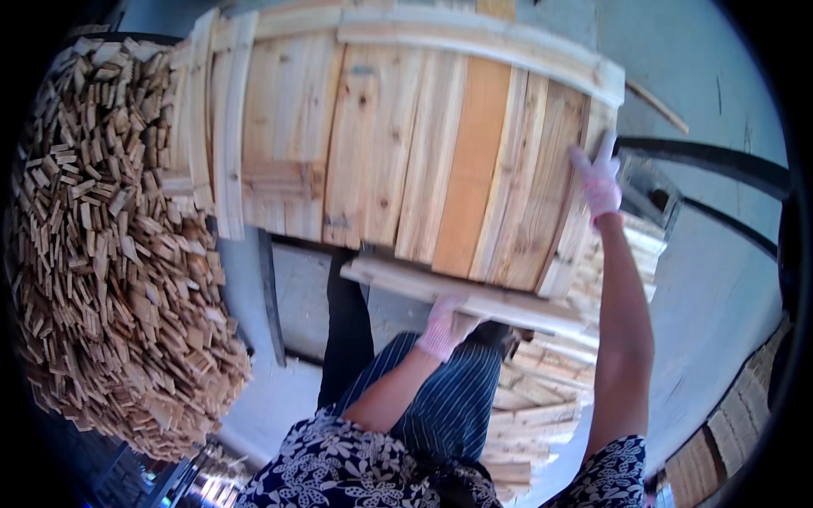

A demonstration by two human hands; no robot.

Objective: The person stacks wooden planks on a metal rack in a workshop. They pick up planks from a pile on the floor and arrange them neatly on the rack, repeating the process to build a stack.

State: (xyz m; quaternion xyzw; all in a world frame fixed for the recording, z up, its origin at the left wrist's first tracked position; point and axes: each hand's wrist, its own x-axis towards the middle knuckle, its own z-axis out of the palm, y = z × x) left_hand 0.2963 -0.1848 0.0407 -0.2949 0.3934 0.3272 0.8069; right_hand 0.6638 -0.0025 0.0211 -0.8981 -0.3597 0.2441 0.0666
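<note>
A person in pink work gloves held a large wooden panel (pixel 406 144) of nailed boards up in front of them, tilted so that its far edge leaned away and its near edge sat close above their lap. The panel was built of pale, knotty boards laid side by side, one of them a warmer orange-brown, with a cross batten (pixel 483 42) running along its upper edge and another batten (pixel 461 296) along its lower edge.

The left hand (pixel 445 326) gripped that lower batten from beneath, its fingers curled around the wood. The right hand (pixel 600 182), at the end of a bare, outstretched arm, lay against the panel's right edge with fingers spread and pointing upward; whether the thumb hooked behind the board could not be made out.

To the person's left, a high heap of small wooden offcuts (pixel 118 262) filled the side of the view, its short blocks stacked loosely and just beside the panel's left edge. Below the panel on the right, between the two arms, lay a stack of loose wooden slats (pixel 529 415). Behind the right hand stood a dark metal frame (pixel 711 165) with a boxy machine part (pixel 648 195) near the glove.

The person wore a floral-print top (pixel 356 466) and a dark pinstriped apron (pixel 453 398) over dark trousers, above a grey concrete floor (pixel 711 288).
</note>
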